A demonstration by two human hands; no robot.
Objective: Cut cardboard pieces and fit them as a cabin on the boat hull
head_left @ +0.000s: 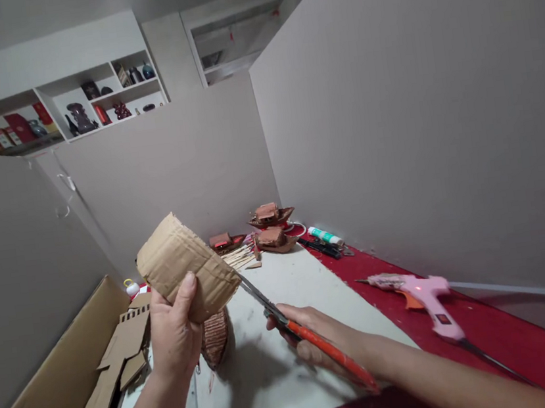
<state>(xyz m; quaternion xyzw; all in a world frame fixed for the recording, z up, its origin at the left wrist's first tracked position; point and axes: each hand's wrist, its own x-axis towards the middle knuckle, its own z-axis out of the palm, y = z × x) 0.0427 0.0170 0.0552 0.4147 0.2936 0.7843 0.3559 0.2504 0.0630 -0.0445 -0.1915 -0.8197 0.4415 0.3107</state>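
A curved piece of tan cardboard (180, 258) is raised above the table, with my left hand (176, 328) closed on its lower edge, thumb on the near face. My right hand (319, 337) grips red-handled scissors (315, 348). Their dark blades point up and left and meet the cardboard's right corner; whether the blades are apart there, I cannot tell. Under the cardboard, a brown ribbed boat hull (216, 340) rests on the white board, its far end hidden by the cardboard.
Several brown model boats (275, 238) stand at the far end of the white board (272, 402). A pink glue gun (425, 294) lies on the red tabletop (498, 342) at right. Cardboard pieces (120, 342) lean and lie at left. A green-white tube (325, 236) sits by the wall.
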